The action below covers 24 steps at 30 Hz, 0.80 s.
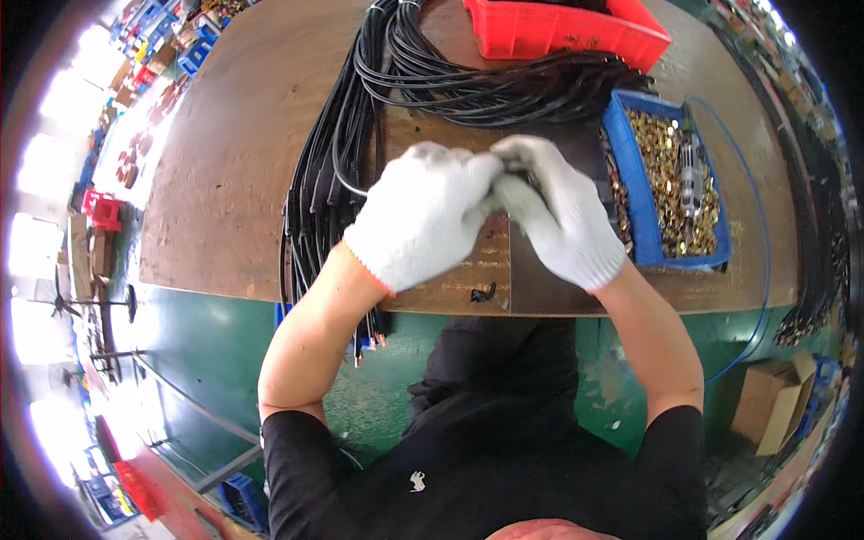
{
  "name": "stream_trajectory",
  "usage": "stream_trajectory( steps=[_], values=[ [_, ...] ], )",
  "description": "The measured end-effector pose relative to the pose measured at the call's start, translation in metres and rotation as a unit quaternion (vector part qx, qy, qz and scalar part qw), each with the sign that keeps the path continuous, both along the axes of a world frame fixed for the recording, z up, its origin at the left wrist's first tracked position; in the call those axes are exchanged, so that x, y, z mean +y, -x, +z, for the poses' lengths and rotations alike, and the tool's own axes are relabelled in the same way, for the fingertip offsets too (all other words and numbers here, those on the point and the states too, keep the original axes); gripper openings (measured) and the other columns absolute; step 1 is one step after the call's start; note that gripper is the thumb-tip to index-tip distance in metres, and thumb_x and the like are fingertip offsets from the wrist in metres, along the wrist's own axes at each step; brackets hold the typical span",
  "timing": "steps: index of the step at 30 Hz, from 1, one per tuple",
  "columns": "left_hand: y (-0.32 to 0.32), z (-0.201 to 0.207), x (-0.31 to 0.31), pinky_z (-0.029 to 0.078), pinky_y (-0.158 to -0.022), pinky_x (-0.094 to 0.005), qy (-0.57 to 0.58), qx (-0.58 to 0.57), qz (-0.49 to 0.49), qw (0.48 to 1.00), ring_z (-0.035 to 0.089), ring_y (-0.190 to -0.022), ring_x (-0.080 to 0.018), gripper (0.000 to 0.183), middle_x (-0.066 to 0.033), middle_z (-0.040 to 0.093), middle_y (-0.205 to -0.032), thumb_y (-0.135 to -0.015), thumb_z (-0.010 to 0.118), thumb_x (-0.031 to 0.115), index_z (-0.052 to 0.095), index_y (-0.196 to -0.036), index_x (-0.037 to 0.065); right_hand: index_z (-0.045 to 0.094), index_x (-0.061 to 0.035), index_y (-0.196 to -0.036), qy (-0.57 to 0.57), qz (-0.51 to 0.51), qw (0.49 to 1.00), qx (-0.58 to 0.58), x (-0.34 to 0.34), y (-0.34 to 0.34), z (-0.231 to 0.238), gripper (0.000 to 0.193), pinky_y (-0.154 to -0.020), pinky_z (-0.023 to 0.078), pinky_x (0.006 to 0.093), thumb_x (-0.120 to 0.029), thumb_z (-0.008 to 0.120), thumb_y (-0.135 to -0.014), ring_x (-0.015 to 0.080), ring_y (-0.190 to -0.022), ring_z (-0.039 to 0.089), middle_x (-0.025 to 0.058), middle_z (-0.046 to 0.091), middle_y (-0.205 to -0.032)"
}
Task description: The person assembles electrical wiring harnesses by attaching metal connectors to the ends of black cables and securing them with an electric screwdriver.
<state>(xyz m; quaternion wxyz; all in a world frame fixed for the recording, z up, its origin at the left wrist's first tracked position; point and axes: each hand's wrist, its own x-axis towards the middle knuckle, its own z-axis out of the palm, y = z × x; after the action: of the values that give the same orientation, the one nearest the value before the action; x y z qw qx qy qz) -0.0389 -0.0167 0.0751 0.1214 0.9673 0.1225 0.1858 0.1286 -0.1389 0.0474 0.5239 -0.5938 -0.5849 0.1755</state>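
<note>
Both my hands wear white knit gloves and meet above the table's near middle. My left hand [427, 211] is closed, its fingertips against those of the other hand. One black cable [340, 166] curves from the bundle and runs in under this hand, which seems to grip it. My right hand [558, 211] is pinched closed at the fingertips. A small dark bit shows between the fingers there, too hidden and blurred to name. The black cable bundle [324, 180] lies just left of my hands, its stripped copper ends hanging over the front edge.
To the right stands a blue bin [641, 193] of small brass-coloured parts [657, 153]. A silver cylindrical tool [691, 180] lies on them, near a blue hose [765, 243]. A red bin [558, 34] sits at the back of the brown table [216, 180]. An open carton [769, 405] rests on the floor.
</note>
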Motion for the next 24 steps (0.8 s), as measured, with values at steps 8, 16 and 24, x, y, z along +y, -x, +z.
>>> stream_trajectory(
  steps=[8, 16, 24],
  values=[
    [-0.031, -0.049, -0.004, 0.055, -0.089, -0.0391, 0.266, -0.12, 0.148, 0.945, 0.074, -0.105, -0.0291, 0.043, -0.0202, 0.075, -0.104, -0.105, 0.065, 0.044, 0.073, -0.124, 0.005, 0.071, -0.0095, -0.11, 0.052, -0.121, 0.836, 0.533, 0.035, -0.048, -0.035, 0.023, -0.046, 0.028, 0.022, -0.031, 0.064, -0.105, 0.0066, -0.051, 0.043, -0.0015, 0.06, -0.079],
    [-0.14, -0.08, 0.047, 0.053, -0.078, -0.0462, 0.667, -0.287, -0.001, 0.688, 0.041, -0.063, -0.0226, 0.075, -0.0017, 0.034, -0.061, -0.109, 0.039, 0.073, 0.051, -0.074, 0.008, 0.073, -0.0042, -0.118, 0.01, -0.215, 0.839, 0.5, 0.069, -0.075, -0.085, 0.048, -0.086, 0.055, 0.032, -0.048, 0.057, -0.108, 0.0153, -0.096, 0.07, 0.0105, 0.078, -0.103],
    [-0.158, -0.125, 0.06, 0.05, -0.069, -0.0316, 0.594, -0.268, 0.043, 0.757, 0.054, -0.07, -0.0121, 0.028, 0.0017, 0.055, -0.077, -0.113, 0.054, 0.03, 0.065, -0.097, 0.01, 0.078, -0.0056, -0.108, 0.025, -0.122, 0.976, 0.179, 0.085, -0.074, -0.091, 0.06, -0.082, 0.056, 0.0363, -0.063, 0.061, -0.102, 0.0288, -0.087, 0.074, 0.0136, 0.076, -0.091]
  ],
)
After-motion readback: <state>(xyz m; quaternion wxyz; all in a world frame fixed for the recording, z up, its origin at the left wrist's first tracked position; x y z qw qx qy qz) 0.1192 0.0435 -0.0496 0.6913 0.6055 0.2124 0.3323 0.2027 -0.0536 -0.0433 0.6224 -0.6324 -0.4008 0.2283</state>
